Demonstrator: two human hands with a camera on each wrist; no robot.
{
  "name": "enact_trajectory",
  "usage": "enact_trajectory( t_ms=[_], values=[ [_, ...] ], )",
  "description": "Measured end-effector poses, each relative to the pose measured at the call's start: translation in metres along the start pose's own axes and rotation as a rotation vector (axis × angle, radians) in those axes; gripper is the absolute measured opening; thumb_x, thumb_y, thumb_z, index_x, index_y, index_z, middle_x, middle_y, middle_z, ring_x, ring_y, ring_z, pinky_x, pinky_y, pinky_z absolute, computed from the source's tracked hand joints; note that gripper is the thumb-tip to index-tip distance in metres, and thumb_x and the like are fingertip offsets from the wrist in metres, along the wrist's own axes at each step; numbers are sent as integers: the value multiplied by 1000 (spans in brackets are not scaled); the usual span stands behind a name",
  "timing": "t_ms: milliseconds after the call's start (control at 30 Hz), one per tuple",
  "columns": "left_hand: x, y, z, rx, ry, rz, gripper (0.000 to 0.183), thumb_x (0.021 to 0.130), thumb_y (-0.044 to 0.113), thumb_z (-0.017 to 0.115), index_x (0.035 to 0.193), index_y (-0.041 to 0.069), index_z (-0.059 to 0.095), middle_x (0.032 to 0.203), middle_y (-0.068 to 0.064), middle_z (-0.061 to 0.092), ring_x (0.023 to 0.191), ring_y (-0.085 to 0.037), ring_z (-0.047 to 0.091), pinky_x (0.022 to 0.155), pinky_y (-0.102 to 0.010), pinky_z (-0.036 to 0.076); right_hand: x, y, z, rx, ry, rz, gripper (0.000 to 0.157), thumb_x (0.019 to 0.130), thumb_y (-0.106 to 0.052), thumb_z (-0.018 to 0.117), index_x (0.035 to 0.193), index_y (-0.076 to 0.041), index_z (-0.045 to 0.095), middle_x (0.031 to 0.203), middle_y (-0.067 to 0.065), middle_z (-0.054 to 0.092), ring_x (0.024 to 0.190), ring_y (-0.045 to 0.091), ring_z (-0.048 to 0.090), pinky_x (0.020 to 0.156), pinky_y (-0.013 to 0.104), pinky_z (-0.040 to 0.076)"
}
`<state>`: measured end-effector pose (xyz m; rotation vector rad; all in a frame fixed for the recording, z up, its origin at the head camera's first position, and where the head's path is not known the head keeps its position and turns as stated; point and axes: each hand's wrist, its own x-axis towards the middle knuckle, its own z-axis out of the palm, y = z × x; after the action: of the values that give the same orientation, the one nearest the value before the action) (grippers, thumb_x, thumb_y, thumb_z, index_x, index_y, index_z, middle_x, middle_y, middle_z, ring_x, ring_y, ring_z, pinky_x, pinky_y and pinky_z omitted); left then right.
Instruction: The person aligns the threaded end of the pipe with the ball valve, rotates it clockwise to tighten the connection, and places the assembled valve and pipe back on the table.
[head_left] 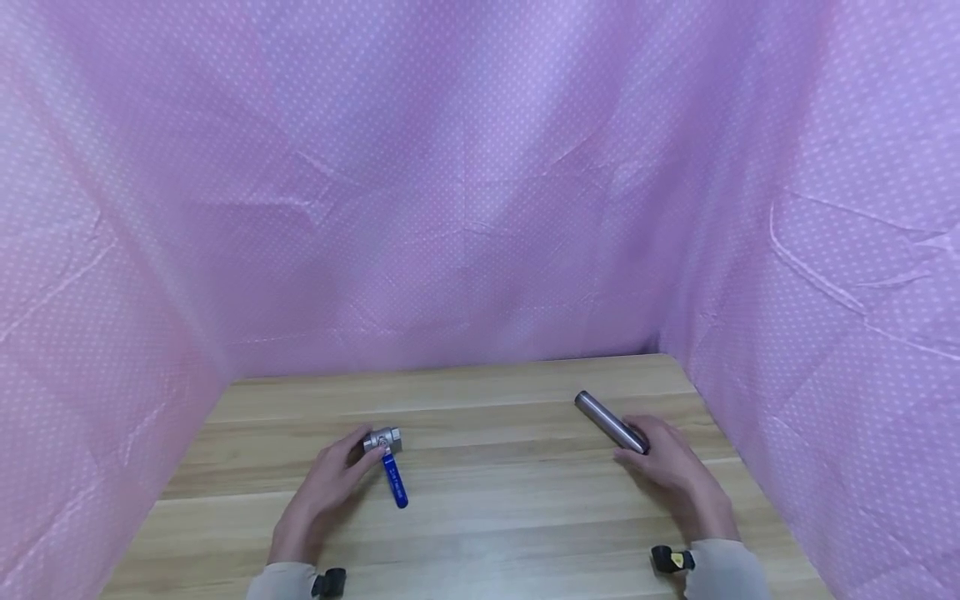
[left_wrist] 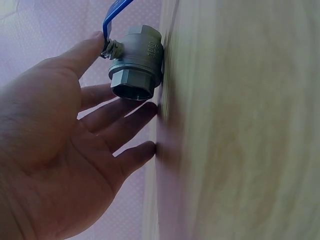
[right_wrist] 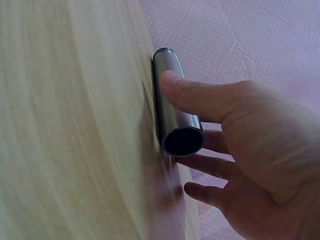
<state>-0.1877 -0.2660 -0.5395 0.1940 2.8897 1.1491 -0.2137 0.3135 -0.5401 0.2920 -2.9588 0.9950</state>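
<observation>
On the left of the table, a silver ball valve (head_left: 386, 439) with a blue lever handle (head_left: 395, 481) rests on the wood. My left hand (head_left: 333, 479) pinches the valve, thumb by the stem and fingers round its far side. The left wrist view shows the open hexagonal end of the valve body (left_wrist: 135, 65). Over on the right, a straight steel pipe (head_left: 609, 421) lies slanted on the tabletop. Its near end is held by my right hand (head_left: 675, 462). Seen from the right wrist, the thumb lies along the pipe (right_wrist: 172, 110), whose hollow end faces the camera.
The wooden table (head_left: 495, 500) has light planks running across. Pink dotted cloth (head_left: 465, 208) hangs behind it and along both sides. Black straps with small devices sit on both wrists, such as the right wrist device (head_left: 670, 559).
</observation>
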Motion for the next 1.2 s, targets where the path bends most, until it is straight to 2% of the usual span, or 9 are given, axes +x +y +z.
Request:
enact_trajectory(
  t_ms=[133,267,500,700,867,933,1100,1200],
  values=[
    [-1,-2,-1,-8,8,-1,66,116,41,65,167,2,51,162,-31,61,152,-53,59,133,-70,46,1,1,2,-33,13,-7,43,96,-25,91,133,-10,76,114,4,76,94,16,64,82,30,55],
    [0,-3,0,-11,13,0,61,116,36,65,166,3,52,162,-29,62,151,-52,60,133,-69,46,2,2,4,-73,20,-16,40,97,-22,89,131,-5,77,113,7,76,95,18,64,82,32,55],
    [3,-1,1,-23,29,-9,68,113,44,69,164,2,54,155,-30,68,144,-51,65,129,-69,51,2,1,5,-107,39,-31,30,98,-20,88,120,-3,78,106,7,75,92,18,63,80,35,54],
    [7,2,7,-9,68,-1,67,111,41,75,160,-1,58,143,-27,75,129,-42,74,120,-65,60,1,-1,6,-127,52,-30,28,99,-19,86,121,-2,79,110,9,77,98,22,67,87,45,60],
    [7,5,11,-12,69,-36,71,109,45,76,160,0,58,145,-26,74,129,-39,73,119,-63,61,0,-1,7,-131,67,-23,24,101,-13,83,121,0,78,111,10,77,101,25,69,91,51,62],
    [7,6,13,-17,77,-53,70,108,46,77,159,1,60,144,-26,75,127,-37,74,116,-61,63,-1,-1,8,-119,74,-11,24,103,-11,79,123,1,76,113,12,76,104,27,70,93,53,63],
    [8,7,15,-31,112,-67,64,106,45,81,152,3,67,137,-23,78,116,-31,77,102,-46,68,-1,-4,6,-80,133,-20,26,105,-6,75,128,4,73,116,18,75,108,34,71,99,61,63],
    [7,9,16,-48,126,-69,62,105,43,82,150,3,69,135,-24,79,114,-30,78,99,-43,69,0,-8,4,-48,160,-9,26,106,-7,74,130,4,72,117,19,75,109,35,71,99,59,63]
  ],
)
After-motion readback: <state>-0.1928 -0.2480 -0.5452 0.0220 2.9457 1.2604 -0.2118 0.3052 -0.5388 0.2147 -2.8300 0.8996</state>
